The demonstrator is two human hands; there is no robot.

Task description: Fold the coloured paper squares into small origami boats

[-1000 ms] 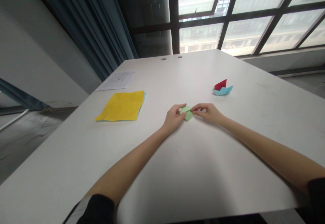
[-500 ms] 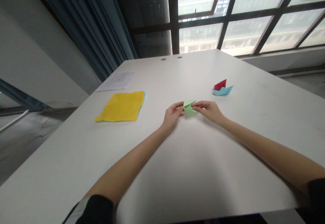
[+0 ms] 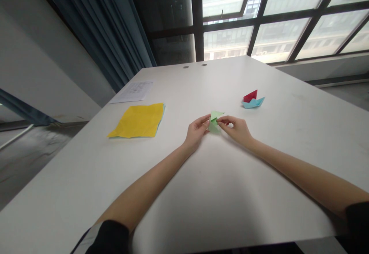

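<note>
Between my hands is a small piece of folded light-green paper (image 3: 215,126), with its upper and lower flaps spread apart and a brighter green fold between them. My left hand (image 3: 197,130) grips its left edge, thumb and fingers closed on it. The fingertips of my right hand (image 3: 235,126) pinch the inner fold from the right side. Part of the paper is hidden behind the fingers. Beyond my right hand lie a light-blue folded paper boat (image 3: 253,103) and a red one (image 3: 250,96), touching each other.
A stack of square paper with a yellow sheet (image 3: 140,121) on top lies to the left, a blue edge showing beneath. Behind it is a printed white sheet (image 3: 133,92). All rest on a white table (image 3: 201,192); a blue curtain (image 3: 109,27) and windows stand beyond.
My right fingers have moved slightly left, further in between the flaps. The green paper's upper flap has tilted up a little. My left hand has barely shifted.
</note>
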